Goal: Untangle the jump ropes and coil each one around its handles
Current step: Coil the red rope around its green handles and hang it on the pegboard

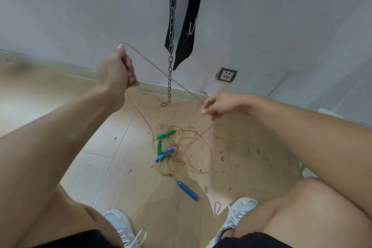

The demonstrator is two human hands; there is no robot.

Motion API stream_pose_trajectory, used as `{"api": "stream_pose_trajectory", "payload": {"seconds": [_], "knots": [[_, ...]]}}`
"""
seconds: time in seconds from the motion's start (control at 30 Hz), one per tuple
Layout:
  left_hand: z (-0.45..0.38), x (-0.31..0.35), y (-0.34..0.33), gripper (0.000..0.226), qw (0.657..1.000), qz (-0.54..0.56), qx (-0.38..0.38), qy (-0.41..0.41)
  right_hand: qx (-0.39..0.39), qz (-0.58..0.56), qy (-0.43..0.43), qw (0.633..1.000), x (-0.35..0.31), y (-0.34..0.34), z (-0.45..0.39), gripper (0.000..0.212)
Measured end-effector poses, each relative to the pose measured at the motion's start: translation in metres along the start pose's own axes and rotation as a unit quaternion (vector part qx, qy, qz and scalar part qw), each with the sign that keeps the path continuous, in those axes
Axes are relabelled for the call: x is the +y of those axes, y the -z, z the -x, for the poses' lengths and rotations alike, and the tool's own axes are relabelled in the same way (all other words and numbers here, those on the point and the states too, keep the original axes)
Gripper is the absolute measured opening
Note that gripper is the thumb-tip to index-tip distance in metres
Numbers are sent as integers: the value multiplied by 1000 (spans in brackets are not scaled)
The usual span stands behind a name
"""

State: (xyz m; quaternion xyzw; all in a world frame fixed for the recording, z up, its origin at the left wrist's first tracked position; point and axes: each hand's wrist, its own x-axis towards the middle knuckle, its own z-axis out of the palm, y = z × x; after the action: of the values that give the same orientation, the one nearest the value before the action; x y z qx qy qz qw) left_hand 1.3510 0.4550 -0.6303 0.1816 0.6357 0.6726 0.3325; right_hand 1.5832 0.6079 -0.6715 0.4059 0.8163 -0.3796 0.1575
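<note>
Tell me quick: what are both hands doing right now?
Left hand: raised, gripping the pink rope.
Right hand: pinching the same pink rope lower down.

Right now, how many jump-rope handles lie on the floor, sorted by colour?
Green plastic handles: 2, one beside the other
Blue plastic handles: 2, one in the tangle, one lying apart
Total: 4

I see a pink rope [161, 70], two green handles [165, 134], two blue handles [186, 190], and a yellowish cord [165, 171], perhaps speckled, though blur hides it. The floor [112, 147] is pale wood, the wall [281, 26] white, the shoes [118, 221] white, the strap [191, 16] black.
</note>
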Motion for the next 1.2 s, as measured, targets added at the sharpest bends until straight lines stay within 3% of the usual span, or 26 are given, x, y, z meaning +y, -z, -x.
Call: {"api": "stream_pose_trajectory", "payload": {"seconds": [0.07,0.17,0.27,0.4,0.47,0.57,0.67,0.73,0.8,0.93,1.0,1.13,1.2], "knots": [[-4,-6,5,48,998,-57,-4,13,12,-26,-56,998,12,3,0,22],[1,-17,2,32,977,-180,-102,47,71,-207,-5,976,-6,11,12,31],[18,-25,-10,8,928,-280,-235,64,73,-407,115,903,-59,22,34,30],[38,-31,-29,25,866,-311,-386,61,68,-537,219,812,-109,34,60,30],[44,-32,-39,28,872,-296,-387,51,109,-549,226,797,-110,39,62,31],[42,-25,-46,32,935,-185,-299,40,200,-450,175,852,-91,39,51,35],[38,-16,-46,30,966,-88,-240,31,164,-437,135,874,-67,31,39,36],[36,-11,-46,29,976,-39,-214,28,101,-442,134,881,-55,27,35,47],[34,-7,-47,29,978,-4,-206,31,30,-411,137,901,-45,21,32,44],[30,-2,-50,28,970,34,-236,41,-40,-179,137,973,-32,-5,17,45],[27,0,-50,29,974,34,-221,25,-76,-103,133,983,-30,-14,10,28],[10,7,-38,30,992,52,-116,-13,-118,101,96,983,-18,-7,6,5],[-2,8,-26,28,995,64,-69,-14,-117,107,56,986,-4,-2,7,3]]}}
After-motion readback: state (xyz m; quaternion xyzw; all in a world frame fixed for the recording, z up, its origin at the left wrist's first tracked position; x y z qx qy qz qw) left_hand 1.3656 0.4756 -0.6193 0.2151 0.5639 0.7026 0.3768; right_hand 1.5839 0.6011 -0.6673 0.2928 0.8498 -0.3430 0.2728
